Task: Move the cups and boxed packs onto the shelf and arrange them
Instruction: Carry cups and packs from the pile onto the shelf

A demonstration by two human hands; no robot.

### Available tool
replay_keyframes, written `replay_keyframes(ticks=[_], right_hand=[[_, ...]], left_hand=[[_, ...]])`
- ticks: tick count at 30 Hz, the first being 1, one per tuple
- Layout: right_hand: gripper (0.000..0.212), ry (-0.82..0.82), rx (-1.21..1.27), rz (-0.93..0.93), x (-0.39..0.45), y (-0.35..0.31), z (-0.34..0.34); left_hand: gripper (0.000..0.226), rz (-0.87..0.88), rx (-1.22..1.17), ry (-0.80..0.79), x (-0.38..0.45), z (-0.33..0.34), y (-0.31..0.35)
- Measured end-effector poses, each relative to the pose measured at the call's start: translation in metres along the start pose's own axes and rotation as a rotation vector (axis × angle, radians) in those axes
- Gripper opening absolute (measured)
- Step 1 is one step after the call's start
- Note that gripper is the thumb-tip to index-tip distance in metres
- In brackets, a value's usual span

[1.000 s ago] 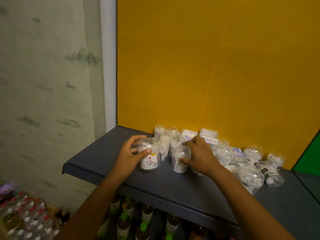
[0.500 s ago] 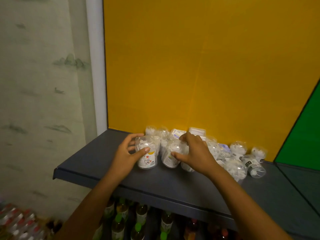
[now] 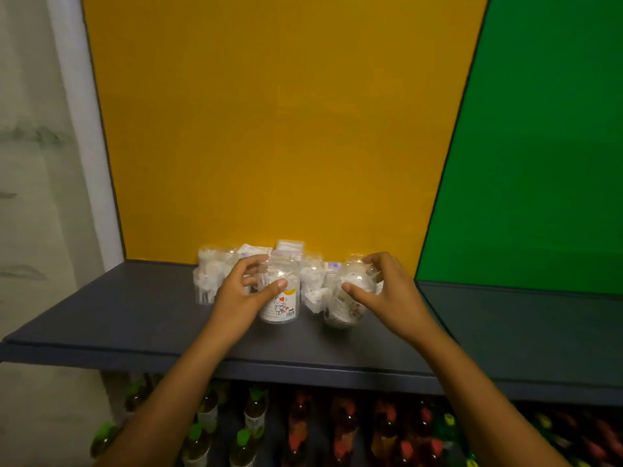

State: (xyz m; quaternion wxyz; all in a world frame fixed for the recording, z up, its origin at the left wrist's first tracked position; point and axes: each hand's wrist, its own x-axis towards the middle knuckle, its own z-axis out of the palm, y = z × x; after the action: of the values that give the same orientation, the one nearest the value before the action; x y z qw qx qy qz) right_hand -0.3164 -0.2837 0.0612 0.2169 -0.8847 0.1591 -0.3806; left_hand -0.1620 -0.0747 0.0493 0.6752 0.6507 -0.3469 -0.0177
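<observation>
**Inspector:** Presently, both hands are on clear plastic cups at the front of the grey shelf [image 3: 101, 318]. The left hand [image 3: 241, 298] grips the cartoon-label cup [image 3: 281, 298], thumb across its front and fingers curled round its far side; that cup stands upright on the shelf. The right hand [image 3: 387, 291] grips a second cup [image 3: 350, 298], thumb on the near face, fingers over its top; this one leans, its base low and toward the shelf edge.

**Assistant:** And the rest of the stock?

**Inspector:** A cluster of clear cups [image 3: 210, 274] sits against the yellow back panel [image 3: 269, 129], with boxed packs [image 3: 290, 246] behind them, touching or nearly touching the panel. One small pack [image 3: 315, 296] lies between the two held cups. Everything in view is already on the shelf, so I judge the step in hand to be arranging, not moving.

**Assistant:** What does doing it well call for?

**Inspector:** Set the leaning cup fully upright before letting go; released at a tilt, it would likely roll toward the edge. These cups look light and thin-walled, so a gentle grip low on the body is advisable, as squeezing may buckle them. Slide rather than lift, closing both cups into line with the cluster. Clear the loose pack first, or it will jam the row. Labels should face forward. Bottles [image 3: 254, 412] stand on the level below; anything knocked off would fall among them.
</observation>
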Motion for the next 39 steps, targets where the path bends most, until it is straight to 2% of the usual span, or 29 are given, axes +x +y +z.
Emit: replay_keyframes(ticks=[4, 8, 17, 26, 32, 39], right_hand=[[0.060, 0.020, -0.036, 0.081, -0.039, 0.031, -0.063], [0.057, 0.067, -0.062, 0.144, -0.073, 0.058, -0.119], [0.056, 0.155, -0.077, 0.240, -0.109, 0.116, -0.206], [0.058, 0.187, -0.097, 0.300, -0.091, 0.199, -0.242], [0.058, 0.148, -0.092, 0.303, -0.046, 0.263, -0.257], [0.055, 0.167, 0.047, 0.294, 0.009, 0.329, -0.250]], left_hand=[[0.045, -0.008, -0.027, -0.016, -0.027, 0.063, 0.019], [0.047, 0.021, -0.057, 0.001, -0.051, 0.119, 0.030], [0.051, 0.038, -0.107, -0.120, -0.066, 0.224, 0.048], [0.059, 0.041, -0.167, -0.194, -0.034, 0.322, 0.031], [0.050, 0.064, -0.229, -0.205, 0.016, 0.388, 0.015], [0.054, 0.039, -0.221, -0.191, 0.072, 0.447, -0.012]])
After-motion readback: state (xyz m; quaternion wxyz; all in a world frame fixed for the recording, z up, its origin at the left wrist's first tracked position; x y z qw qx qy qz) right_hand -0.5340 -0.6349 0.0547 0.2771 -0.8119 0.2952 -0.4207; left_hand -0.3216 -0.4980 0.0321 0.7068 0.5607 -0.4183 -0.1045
